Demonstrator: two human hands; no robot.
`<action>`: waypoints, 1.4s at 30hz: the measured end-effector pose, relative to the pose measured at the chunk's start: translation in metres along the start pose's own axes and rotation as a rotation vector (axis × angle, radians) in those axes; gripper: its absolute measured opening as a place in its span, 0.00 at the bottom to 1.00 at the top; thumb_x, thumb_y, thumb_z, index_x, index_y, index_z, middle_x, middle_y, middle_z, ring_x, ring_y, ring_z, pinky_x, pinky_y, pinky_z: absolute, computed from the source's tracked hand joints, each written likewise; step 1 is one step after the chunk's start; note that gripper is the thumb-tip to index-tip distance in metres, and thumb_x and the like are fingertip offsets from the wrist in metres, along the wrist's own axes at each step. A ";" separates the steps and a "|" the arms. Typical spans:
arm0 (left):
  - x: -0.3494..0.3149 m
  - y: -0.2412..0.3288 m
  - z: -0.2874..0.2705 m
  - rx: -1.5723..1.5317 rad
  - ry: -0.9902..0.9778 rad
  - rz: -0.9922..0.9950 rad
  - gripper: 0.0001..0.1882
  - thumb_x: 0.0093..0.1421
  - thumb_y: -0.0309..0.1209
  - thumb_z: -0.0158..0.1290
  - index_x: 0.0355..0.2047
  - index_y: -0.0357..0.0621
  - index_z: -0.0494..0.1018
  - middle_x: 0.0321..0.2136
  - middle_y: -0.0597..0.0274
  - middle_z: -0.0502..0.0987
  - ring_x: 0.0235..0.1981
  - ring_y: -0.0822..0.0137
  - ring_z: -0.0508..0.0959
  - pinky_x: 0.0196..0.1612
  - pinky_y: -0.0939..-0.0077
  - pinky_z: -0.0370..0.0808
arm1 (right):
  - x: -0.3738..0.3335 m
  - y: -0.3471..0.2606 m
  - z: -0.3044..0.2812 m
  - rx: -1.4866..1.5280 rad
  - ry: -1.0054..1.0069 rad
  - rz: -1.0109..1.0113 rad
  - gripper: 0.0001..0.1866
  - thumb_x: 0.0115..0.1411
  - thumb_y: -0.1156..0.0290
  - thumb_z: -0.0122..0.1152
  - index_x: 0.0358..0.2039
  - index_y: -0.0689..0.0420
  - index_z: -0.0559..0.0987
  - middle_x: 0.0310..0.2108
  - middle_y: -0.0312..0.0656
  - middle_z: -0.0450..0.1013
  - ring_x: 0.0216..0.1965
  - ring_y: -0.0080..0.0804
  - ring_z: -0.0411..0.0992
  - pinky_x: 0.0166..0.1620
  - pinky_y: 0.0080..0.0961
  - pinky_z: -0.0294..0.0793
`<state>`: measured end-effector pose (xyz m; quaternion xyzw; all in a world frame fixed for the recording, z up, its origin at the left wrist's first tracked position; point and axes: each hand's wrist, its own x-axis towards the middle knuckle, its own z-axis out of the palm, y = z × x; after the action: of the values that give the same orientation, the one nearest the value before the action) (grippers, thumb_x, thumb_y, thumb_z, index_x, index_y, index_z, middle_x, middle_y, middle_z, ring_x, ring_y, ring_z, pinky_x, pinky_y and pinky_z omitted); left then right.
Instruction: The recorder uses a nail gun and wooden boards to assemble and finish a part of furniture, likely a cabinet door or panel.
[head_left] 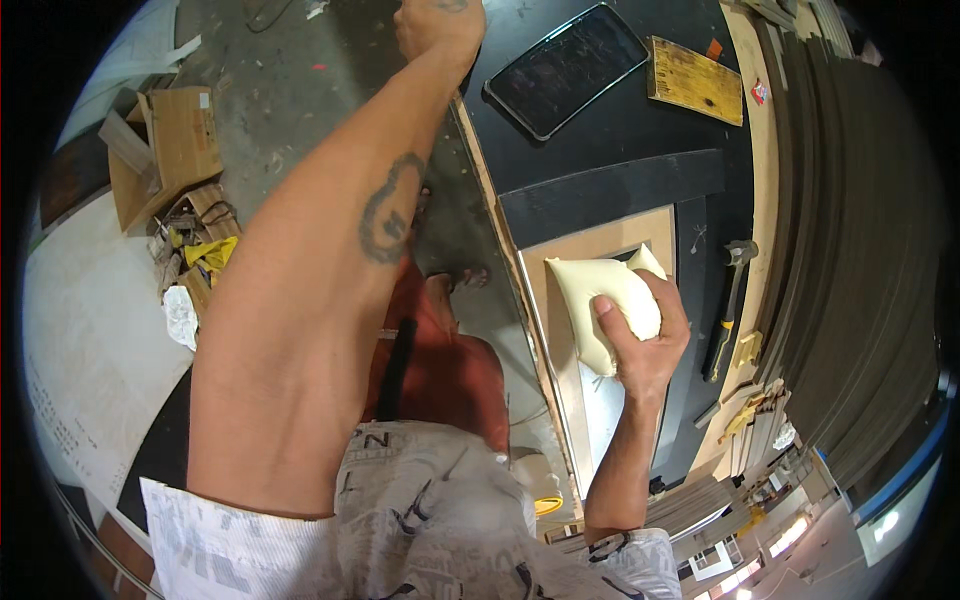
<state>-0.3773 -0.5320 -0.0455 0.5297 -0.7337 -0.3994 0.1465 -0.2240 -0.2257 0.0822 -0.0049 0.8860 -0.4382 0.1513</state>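
My right hand (650,335) grips a soft, pale yellow pouch (590,310), thumb on its near face and fingers wrapped round the far side. The pouch is plump with pointed corners. It is over a light wooden panel (545,290) framed by black strips (610,185) on the bench. My left arm reaches far forward, and my left hand (445,30) is at the top edge, beside the bench's left edge. Its fingers look curled, but the frame cuts them off and hides anything in them.
A phone (568,70) lies on the black board, next to a stained yellow block (695,80). A hammer (730,310) rests along the right side, by stacked dark sheets (850,230). Leftward on the floor are a cardboard box (180,140) and scraps (205,255).
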 end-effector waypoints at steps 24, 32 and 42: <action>0.003 0.005 -0.006 0.041 -0.013 -0.033 0.38 0.66 0.55 0.40 0.56 0.26 0.65 0.51 0.22 0.71 0.55 0.33 0.73 0.60 0.54 0.69 | 0.020 0.014 -0.023 0.008 0.152 -0.001 0.18 0.46 0.69 0.75 0.36 0.64 0.81 0.32 0.43 0.74 0.31 0.31 0.73 0.36 0.28 0.72; -0.001 0.009 -0.006 0.026 -0.023 0.003 0.40 0.64 0.53 0.41 0.56 0.20 0.60 0.51 0.22 0.71 0.55 0.32 0.72 0.60 0.52 0.68 | 0.034 0.020 -0.042 -0.086 0.218 -0.028 0.19 0.47 0.66 0.75 0.37 0.64 0.81 0.30 0.42 0.74 0.31 0.31 0.73 0.36 0.27 0.73; -0.003 0.015 -0.012 0.071 -0.030 0.068 0.39 0.67 0.53 0.39 0.53 0.18 0.62 0.50 0.21 0.71 0.54 0.31 0.72 0.59 0.48 0.68 | 0.045 0.021 -0.061 -0.111 0.329 -0.004 0.19 0.47 0.65 0.74 0.37 0.62 0.82 0.31 0.43 0.75 0.31 0.31 0.74 0.36 0.28 0.74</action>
<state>-0.3779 -0.5330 -0.0262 0.5035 -0.7670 -0.3758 0.1302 -0.2808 -0.1723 0.0890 0.0568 0.9216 -0.3838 0.0031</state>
